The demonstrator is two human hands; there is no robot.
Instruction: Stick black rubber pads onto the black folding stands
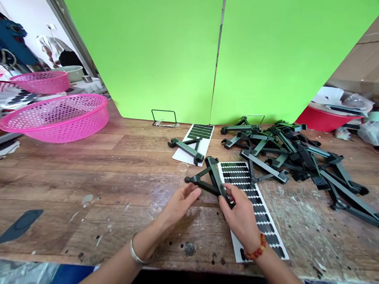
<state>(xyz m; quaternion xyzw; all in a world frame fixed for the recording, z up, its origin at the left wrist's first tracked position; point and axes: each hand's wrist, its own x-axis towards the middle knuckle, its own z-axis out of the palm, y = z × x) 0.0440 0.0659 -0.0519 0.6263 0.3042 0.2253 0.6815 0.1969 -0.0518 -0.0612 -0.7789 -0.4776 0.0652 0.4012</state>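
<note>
A black folding stand (211, 174) with hinged legs is held up above the wooden table. My right hand (239, 210) grips its lower right end between thumb and fingers. At its left end, my left hand (182, 200) has thumb and fingertips closed on the leg. Partly beneath my right hand and wrist lies a white sheet of black pads (262, 216), some of its backing bare. Farther back, another black stand (187, 150) rests on a smaller pad sheet (201, 132). To the right is a heap of similar stands (283, 146).
Green panels (170, 50) close off the table's back, with a thin wire frame (163, 116) at their foot. A pink basket (58, 117) stands at left. One loose dark pad (20, 226) lies front left. A red tub (324, 119) sits back right. Another person (61, 51) is far left.
</note>
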